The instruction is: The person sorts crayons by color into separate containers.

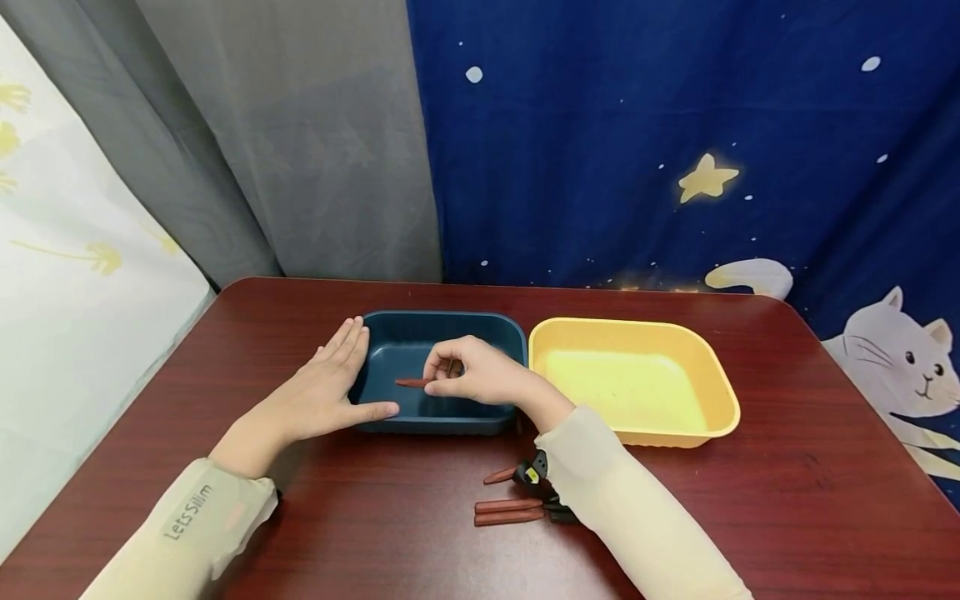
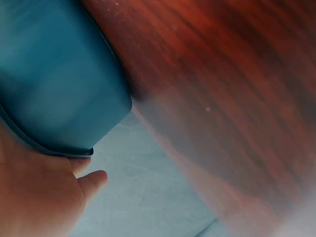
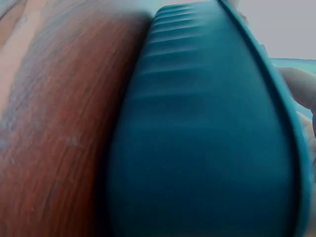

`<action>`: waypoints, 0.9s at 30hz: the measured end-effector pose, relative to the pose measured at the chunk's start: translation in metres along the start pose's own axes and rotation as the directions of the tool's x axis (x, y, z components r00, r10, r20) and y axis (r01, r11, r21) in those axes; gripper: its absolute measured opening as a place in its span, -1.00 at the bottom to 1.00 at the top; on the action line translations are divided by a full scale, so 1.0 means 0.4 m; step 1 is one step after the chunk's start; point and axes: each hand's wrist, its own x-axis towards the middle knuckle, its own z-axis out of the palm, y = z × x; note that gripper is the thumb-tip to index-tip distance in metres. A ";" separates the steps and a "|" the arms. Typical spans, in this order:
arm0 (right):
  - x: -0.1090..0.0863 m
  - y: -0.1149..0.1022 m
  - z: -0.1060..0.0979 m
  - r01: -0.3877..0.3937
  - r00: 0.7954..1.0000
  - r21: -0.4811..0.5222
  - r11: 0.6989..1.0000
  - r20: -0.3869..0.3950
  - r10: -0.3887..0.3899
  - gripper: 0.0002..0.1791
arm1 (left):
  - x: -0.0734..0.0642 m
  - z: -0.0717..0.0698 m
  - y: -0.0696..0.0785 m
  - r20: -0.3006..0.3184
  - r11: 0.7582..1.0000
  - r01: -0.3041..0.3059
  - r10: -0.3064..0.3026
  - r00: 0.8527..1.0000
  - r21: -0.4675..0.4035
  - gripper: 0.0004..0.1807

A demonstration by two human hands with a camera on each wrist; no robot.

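My left hand rests on the left rim of a dark blue plastic bin, fingers straight, thumb along the near rim. In the left wrist view the left hand lies against the bin's edge. Over the bin's inside, my right hand pinches a slim reddish-brown stick that points left; the rest of it is hidden in the fingers. The right wrist view shows mostly the bin's ribbed outer wall, with part of the right hand at its right edge.
A yellow bin stands right beside the blue one. Near the right sleeve, several reddish-brown sticks with black ends lie on the dark red wooden table, partly covered by the sleeve. Curtains hang behind the table.
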 end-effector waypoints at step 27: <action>0.038 0.018 0.065 -0.250 0.967 -0.170 0.953 -0.082 0.239 -0.92 | -0.005 -0.004 0.005 -0.011 1.000 -0.006 0.006 1.000 0.014 0.34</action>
